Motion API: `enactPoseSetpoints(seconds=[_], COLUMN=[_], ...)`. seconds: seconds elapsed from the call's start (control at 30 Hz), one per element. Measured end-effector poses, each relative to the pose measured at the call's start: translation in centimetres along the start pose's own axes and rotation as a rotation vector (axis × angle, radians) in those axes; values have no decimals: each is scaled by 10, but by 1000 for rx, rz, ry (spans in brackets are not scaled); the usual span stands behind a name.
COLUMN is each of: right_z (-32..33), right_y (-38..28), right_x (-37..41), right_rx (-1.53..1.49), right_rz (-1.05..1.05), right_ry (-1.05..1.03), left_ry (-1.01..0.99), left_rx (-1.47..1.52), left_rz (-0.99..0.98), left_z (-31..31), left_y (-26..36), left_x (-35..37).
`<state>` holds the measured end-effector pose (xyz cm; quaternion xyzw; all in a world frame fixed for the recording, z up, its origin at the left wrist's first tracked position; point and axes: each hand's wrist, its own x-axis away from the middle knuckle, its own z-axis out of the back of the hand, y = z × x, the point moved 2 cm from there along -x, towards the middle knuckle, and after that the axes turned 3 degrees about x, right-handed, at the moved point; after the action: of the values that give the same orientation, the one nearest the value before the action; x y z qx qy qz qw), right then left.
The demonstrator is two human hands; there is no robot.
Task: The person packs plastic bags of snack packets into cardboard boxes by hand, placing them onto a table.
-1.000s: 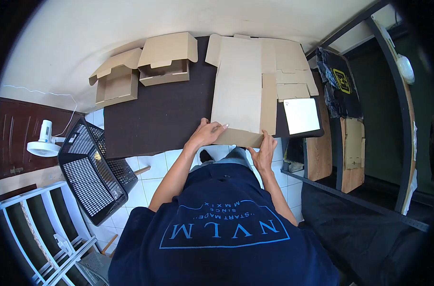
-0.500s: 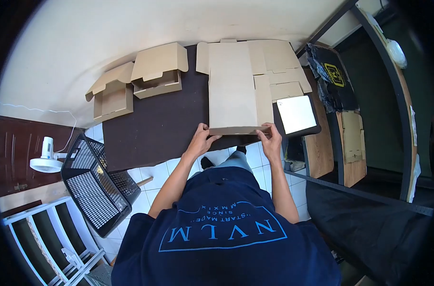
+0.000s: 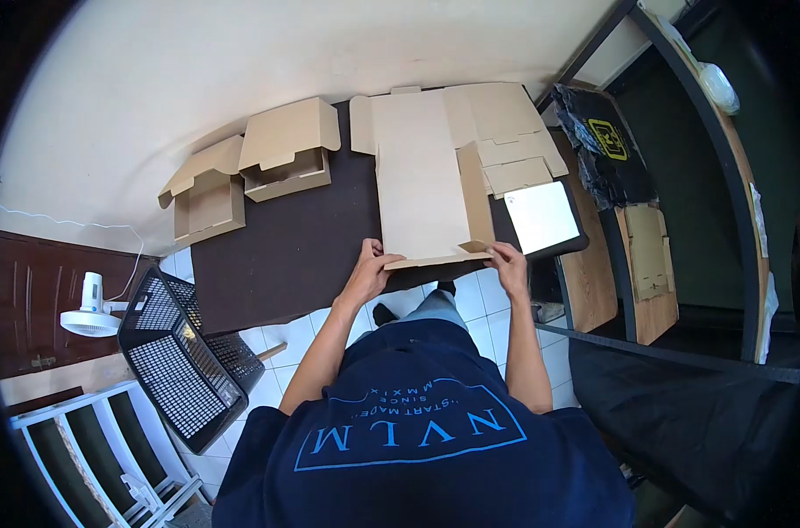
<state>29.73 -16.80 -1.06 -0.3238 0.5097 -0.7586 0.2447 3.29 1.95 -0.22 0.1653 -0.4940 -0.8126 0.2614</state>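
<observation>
A partly folded cardboard box lies on the dark-covered table directly in front of me. Its right side panel stands up, and a small corner flap is bent inward at the near right. My left hand grips the near left corner, thumb and fingers closed on the edge. At the near right corner, my right hand pinches the cardboard by the folded flap. More flat cardboard lies beyond and to the right of the box, partly hidden under it. A white square sheet rests beside my right hand.
Two formed cardboard boxes stand at the back left, one nearer the middle and one further left. A black plastic basket and a white fan are left of the table. Shelving holding cardboard stands right.
The box's right side panel has been raised and its near corner flap turned inward. The front edge has tilted outward and lower. My right hand has shifted slightly right and down.
</observation>
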Motion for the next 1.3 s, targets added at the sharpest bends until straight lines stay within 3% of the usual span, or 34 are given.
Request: enactPoseSetpoints(seconds=[0.03, 0.1, 0.17, 0.23, 0.3, 0.33, 0.4, 0.43, 0.47, 0.53, 0.6, 0.63, 0.7, 0.73, 0.83, 0.9, 0.97, 1.0, 1.07, 1.1, 1.17, 1.27, 1.3], right_z=[-8, -16, -19, -18, -21, -22, -30, -34, -38, -51, -61, -63, -67, -69, -78, -82, -82, -83, -85, -85, -84, -86, -88], right_y=[-6, -4, 11, -2, -38, -49, -60, -64, -64, -65, -71, -74, -80, -76, -70, -66, -63, -65, -68, -67, -66, -68, -67], right_x=[3, 6, 3, 6, 18, 20, 20, 20, 19, 21, 21, 19, 19, 15, 4, -2, -6, -8, -16, -22, -36, -64, -66], right_rx=[17, -23, -232, -205, 35, 102, 207, 309, 612, 692, 857, 857, 1066, 1064, 1137, 1169, 1130, 1105, 1074, 1105, 1130, 1017, 1017], right_rz=[114, 95, -60, -56, -39, 37, 143, 249, 339, 331, 430, 437, 591, 588, 742, 503, 620, 626, 643, 539, 433, 264, 274], right_ry=[-2, -28, -81, -116, -148, -149, -113, -78, -80, -72, 17, 15, 72, 70, -81, -456, -388, -349, -319, -442, -569, -896, -901], left_ry=[-2, 37, 37, 42, 123, 121, 348, 351, 356, 365, 327, 333, 241, 205, 59, -30, -204, -198, 78, 80, -280, -342, -357], left_rx=[-3, 16, -8, -31, 48, 50, 27, 28, 11, -8, -352, -353, -410, -401, -527, -480, -537, -536, -478, -483, -407, -380, -412], left_rz=[0, -14, -24, -31, 124, 125, 47, 48, 81, 113, 16, 17, -242, -266, -268, -173, -44, -40, -236, -230, 59, 105, 127], left_z=[-2, -3, -3, -3, -3, -5, -5, -6, -5, -3, -1, -1, -6, -11, -31, -35, -35, -39, -39, -39, -45, -42, -43], left_y=[-1, 0, 3, 8, 10, 14, 23, 25, 26, 31, 40, 41, 48, 50, 37, 28, 33, 34, 40, 36, 21, 21, 19], left_x=[1, 3, 4, 3, -2, -4, -9, -11, -13, -14, -14, -15, -14, -14, -23, -32, -38, -38, -38, -42, -56, -66, -72])
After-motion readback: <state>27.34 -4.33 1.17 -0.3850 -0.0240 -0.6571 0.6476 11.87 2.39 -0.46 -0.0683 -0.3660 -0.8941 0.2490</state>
